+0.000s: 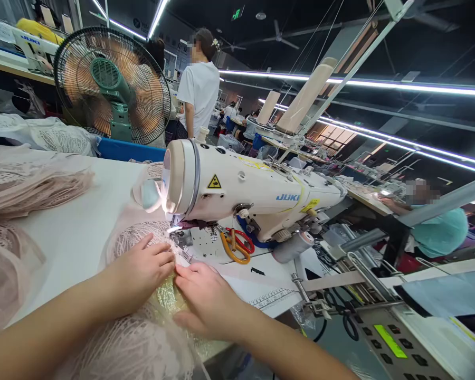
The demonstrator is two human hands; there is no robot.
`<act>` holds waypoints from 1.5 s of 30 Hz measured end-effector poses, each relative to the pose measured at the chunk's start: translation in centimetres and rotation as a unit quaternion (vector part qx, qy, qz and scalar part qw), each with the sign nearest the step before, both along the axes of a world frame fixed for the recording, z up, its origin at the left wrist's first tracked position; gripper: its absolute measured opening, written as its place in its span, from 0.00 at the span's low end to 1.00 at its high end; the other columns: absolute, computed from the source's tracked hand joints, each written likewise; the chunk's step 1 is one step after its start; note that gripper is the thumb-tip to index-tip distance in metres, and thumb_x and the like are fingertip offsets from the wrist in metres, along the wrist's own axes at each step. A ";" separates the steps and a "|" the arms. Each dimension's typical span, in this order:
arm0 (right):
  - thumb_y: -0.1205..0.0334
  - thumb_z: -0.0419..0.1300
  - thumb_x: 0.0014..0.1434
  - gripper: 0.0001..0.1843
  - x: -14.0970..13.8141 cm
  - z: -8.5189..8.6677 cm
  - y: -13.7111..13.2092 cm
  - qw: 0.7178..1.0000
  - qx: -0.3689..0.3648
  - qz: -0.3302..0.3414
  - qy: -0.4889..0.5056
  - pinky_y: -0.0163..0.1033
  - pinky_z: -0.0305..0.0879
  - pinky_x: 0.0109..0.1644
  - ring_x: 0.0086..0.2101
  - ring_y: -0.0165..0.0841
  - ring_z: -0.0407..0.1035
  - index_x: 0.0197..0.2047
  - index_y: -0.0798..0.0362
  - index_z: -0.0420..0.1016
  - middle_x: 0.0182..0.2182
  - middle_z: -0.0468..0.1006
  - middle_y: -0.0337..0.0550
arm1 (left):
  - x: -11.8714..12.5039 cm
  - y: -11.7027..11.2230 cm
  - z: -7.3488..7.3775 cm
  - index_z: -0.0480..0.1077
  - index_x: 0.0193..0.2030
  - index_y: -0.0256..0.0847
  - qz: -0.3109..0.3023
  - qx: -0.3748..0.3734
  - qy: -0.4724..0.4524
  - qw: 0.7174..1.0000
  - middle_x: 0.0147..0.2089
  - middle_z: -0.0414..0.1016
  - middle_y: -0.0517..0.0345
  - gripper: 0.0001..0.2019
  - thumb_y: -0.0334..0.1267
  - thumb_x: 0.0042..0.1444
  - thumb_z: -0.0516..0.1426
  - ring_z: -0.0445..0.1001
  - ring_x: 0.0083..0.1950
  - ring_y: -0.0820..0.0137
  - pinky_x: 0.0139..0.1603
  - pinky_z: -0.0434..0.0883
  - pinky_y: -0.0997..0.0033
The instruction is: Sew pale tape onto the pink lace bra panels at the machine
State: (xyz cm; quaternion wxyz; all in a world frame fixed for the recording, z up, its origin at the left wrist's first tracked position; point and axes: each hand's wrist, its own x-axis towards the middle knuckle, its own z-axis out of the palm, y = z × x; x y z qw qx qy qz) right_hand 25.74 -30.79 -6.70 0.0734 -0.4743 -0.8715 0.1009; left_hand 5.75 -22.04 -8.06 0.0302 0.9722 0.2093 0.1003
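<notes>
Pale pink lace fabric point(130, 338) drapes over the near table edge and runs up to the presser foot of a white sewing machine point(229, 179). My left hand point(146, 269) rests on the lace just left of the foot, its fingers bent and pressed together on the cloth; its thumb is hidden. Close against it, my right hand point(206, 301) pinches the fabric edge between thumb and fingers in front of the foot. Shiny yellowish material point(168, 298) shows between the hands. The machine's lamp lights the stitching area, and the needle itself cannot be made out.
Orange-handled scissors point(235, 253) and a red-handled tool point(245, 240) lie under the machine arm. A thread cone point(295, 247) stands right of them. More lace piles point(31, 179) lie left, behind them a large fan point(113, 87). A control box point(391, 338) sits lower right. People work nearby.
</notes>
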 end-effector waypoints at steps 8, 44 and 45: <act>0.48 0.58 0.58 0.24 -1.2 0.1 1.3 0.999 0.008 -0.037 -0.031 0.50 0.64 0.51 0.46 0.44 0.63 0.48 0.59 0.71 0.58 0.67 0.54 | -0.7 2.6 -0.1 0.71 0.54 0.49 -0.014 -0.005 0.016 1.000 0.58 0.73 0.57 0.17 0.34 0.59 0.53 0.60 0.65 0.60 0.70 0.44 0.46; 0.62 0.53 0.62 0.14 -1.0 -0.7 1.3 0.995 0.077 -0.054 0.012 0.45 0.68 0.45 0.41 0.41 0.68 0.47 0.60 0.73 0.53 0.73 0.51 | -1.0 2.6 2.1 0.74 0.42 0.39 -0.032 0.055 -0.070 0.996 0.43 0.76 0.48 0.18 0.25 0.60 0.44 0.72 0.46 0.62 0.44 0.70 0.62; 0.64 0.52 0.62 0.13 -0.7 -0.8 1.1 0.994 0.082 -0.056 0.051 0.44 0.68 0.46 0.40 0.40 0.69 0.46 0.59 0.73 0.51 0.75 0.50 | -0.7 1.5 2.4 0.73 0.42 0.41 -0.041 -0.011 -0.059 0.997 0.41 0.75 0.50 0.16 0.27 0.60 0.44 0.72 0.43 0.65 0.42 0.70 0.65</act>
